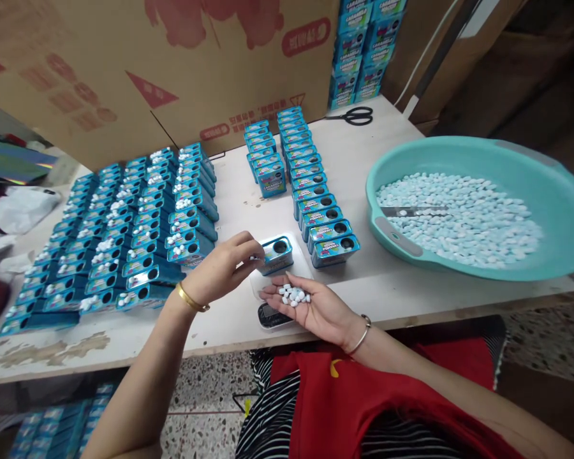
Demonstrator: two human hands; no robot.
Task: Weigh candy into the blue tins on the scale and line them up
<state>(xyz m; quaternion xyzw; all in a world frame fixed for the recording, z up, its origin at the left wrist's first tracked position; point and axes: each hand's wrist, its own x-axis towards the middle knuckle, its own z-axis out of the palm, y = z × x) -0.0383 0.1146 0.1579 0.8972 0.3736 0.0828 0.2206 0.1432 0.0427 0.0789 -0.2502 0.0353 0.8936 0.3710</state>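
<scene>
Nearest me, right hand (316,306) lies open cupping pale tablets (294,295); left hand (224,264) pinches one tin (276,253) on white tabletop (363,159), beside one teal basin (555,191).

Place: a small packing workshop, where candy gets put into little tins.
Tins: many blue tins (124,236) stand in long rows on the left half of the tabletop (392,287); more rows (310,185) run from the middle toward the far edge.
Candy: a big green bowl (555,197) at the right edge is full of small pale candies (459,217).
Boxes: large brown cardboard boxes (124,64) stand along the far edge, with packed tins (363,51) stacked at the far right corner.
Tools: black scissors (356,115) lie near the far edge.
Floor: speckled stone (205,395), with more tins (52,427) below.
</scene>
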